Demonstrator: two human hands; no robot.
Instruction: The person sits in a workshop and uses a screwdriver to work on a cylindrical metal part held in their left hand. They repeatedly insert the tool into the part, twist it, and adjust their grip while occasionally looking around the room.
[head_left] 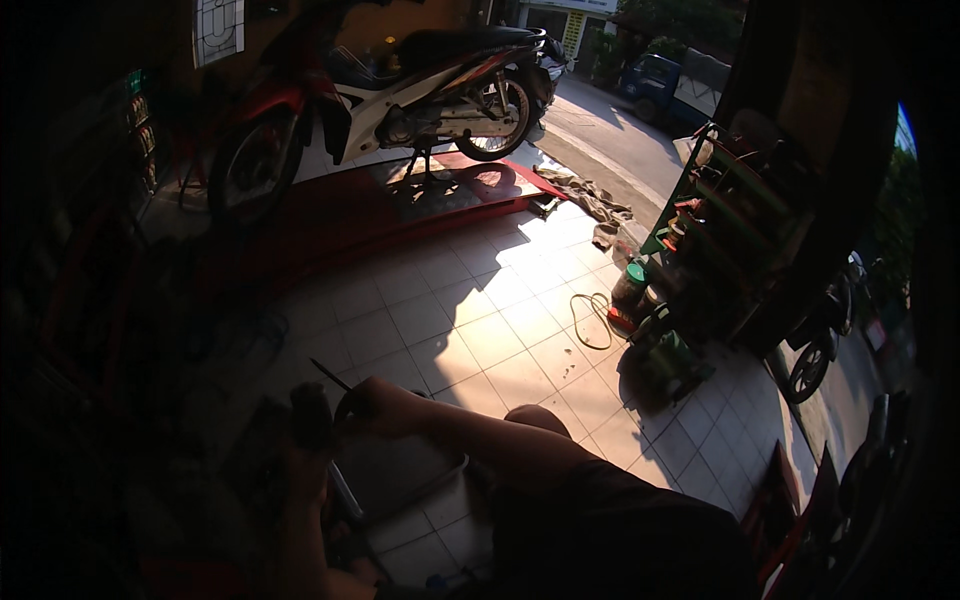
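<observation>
Low in the picture, left of the middle, my two hands are close together in deep shade. My right hand (378,408) is closed around a thin dark pointed tool (331,374), screwdriver-like, whose shaft points up and left. Just left of it, my left hand (306,468) is closed on a dark blocky part (311,412), whose kind the shade hides. A silver metal tube (345,490) slants beside my left hand; whether it joins the dark part I cannot tell. Beneath my right forearm is a pale-rimmed container (462,470), mostly in shadow.
A red and white motorbike (400,115) stands on a low red platform (390,225) ahead. To the right are a tool rack (720,190), a green-lidded jar (632,280), a green machine (672,368) and a looped cord (590,320) on the tiled floor (480,345). Rags (590,197) lie by the street.
</observation>
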